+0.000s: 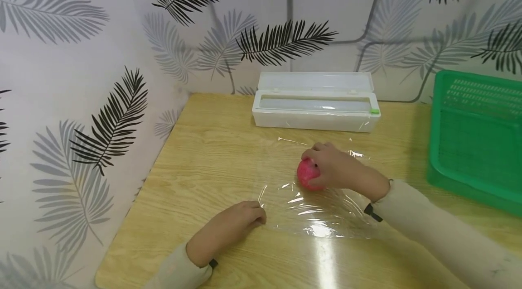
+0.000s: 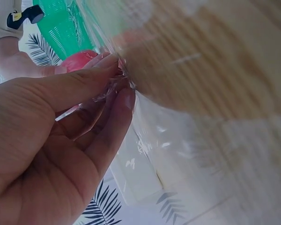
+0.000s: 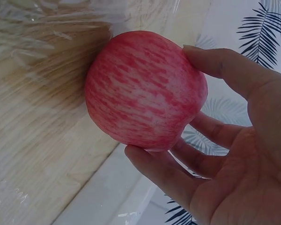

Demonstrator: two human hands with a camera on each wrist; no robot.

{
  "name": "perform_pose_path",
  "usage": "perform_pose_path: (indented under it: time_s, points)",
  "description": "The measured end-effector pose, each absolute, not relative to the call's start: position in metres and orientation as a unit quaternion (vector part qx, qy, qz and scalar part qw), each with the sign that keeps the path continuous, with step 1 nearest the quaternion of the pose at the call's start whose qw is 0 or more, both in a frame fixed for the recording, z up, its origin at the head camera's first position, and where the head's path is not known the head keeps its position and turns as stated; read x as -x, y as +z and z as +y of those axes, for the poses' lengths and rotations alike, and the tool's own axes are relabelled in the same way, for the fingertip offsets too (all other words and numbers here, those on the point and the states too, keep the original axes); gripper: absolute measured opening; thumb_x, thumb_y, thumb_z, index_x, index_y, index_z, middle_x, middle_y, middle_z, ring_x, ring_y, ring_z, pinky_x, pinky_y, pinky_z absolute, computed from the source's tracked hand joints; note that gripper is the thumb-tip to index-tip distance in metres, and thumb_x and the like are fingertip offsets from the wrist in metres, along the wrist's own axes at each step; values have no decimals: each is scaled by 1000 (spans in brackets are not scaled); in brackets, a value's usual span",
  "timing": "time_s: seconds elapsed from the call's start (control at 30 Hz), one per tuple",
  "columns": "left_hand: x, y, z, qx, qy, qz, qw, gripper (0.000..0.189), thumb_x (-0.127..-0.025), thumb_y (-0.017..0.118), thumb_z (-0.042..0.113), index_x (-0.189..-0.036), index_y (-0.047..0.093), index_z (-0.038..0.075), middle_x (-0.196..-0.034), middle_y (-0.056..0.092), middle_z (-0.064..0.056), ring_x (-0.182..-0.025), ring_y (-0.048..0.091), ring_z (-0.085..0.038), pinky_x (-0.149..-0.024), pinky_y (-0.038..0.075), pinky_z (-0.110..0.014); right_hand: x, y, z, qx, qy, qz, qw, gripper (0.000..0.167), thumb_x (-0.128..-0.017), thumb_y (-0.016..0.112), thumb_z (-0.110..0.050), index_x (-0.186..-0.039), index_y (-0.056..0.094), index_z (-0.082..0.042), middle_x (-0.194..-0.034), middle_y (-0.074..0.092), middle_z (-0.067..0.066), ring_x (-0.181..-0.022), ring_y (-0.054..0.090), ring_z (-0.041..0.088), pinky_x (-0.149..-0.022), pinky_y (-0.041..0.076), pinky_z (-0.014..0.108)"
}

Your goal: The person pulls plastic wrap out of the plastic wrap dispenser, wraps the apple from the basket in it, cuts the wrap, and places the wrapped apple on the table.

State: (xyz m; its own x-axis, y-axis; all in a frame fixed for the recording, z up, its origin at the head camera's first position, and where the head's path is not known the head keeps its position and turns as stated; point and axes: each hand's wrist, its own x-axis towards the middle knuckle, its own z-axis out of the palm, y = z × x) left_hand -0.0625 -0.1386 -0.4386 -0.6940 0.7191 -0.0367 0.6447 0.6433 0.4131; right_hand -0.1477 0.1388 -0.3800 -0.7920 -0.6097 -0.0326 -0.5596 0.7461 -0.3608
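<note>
Head view shows a person at a table (image 1: 195,153), with a cling-film dispenser (image 1: 316,121) near its far edge, lid raised at the back. On the person's side of the dispenser, a clear sheet of cling film (image 1: 303,212) lies over the wood, creased and glossy in places. The red-streaked apple (image 1: 307,174) is in front of the dispenser's middle, over the film; whether its underside presses on the film or sits just above it cannot be told. A green plastic basket (image 1: 435,135) stands to the right of the dispenser.

The right hand (image 1: 334,166) has its thumb and fingers (image 3: 161,173) spread wide around the apple, holding it by its sides. The left hand (image 1: 232,228), well in front of the dispenser's left end, pinches a gathered bit of film edge between thumb and fingertips, as the left wrist view makes plain.

The step in hand looks like steadying the apple on the film while controlling a loose edge. To do it well, the right hand would best keep the apple upright and light in its hold, since a smooth round fruit may roll on slick film. The left hand should lift its edge slowly and evenly toward the apple, keeping mild tension: a sharp tug could tear the thin film or make it cling to itself, and a slack one would leave wrinkles.
</note>
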Motion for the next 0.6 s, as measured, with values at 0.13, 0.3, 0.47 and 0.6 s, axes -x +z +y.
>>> perform_pose_path:
  time_s: [0.13, 0.3, 0.47, 0.6]
  points:
    - [61, -439, -138, -376, 182, 903, 97, 5, -90, 60, 14, -92, 65, 14, -91, 57, 8, -86, 54, -4, -79, 46, -17, 147, -384, 132, 313, -152, 934, 78, 51, -71, 75, -29, -115, 60, -8, -113, 54, 16, -101, 48, 32, -69, 53, 43]
    - [61, -440, -138, -379, 179, 903, 89, 5, -91, 59, 15, -92, 64, 14, -90, 57, 8, -86, 54, -4, -79, 46, -17, 145, -386, 131, 302, -145, 939, 79, 55, -73, 74, -32, -119, 58, -8, -117, 53, 14, -104, 47, 31, -69, 53, 45]
    - [61, -440, -138, -378, 182, 903, 93, 6, -91, 59, 15, -92, 64, 14, -90, 57, 8, -86, 54, -4, -78, 47, -17, 143, -389, 134, 294, -166, 938, 75, 63, -75, 75, -35, -128, 52, -10, -125, 48, 13, -111, 43, 32, -69, 53, 48]
    - [61, -440, -139, -378, 182, 902, 96, 6, -91, 58, 15, -92, 64, 14, -90, 57, 8, -85, 54, -4, -78, 47, -18, 135, -393, 139, 283, -193, 939, 45, 82, -73, 77, -41, -139, 38, -10, -135, 38, 15, -119, 37, 35, -75, 52, 52]
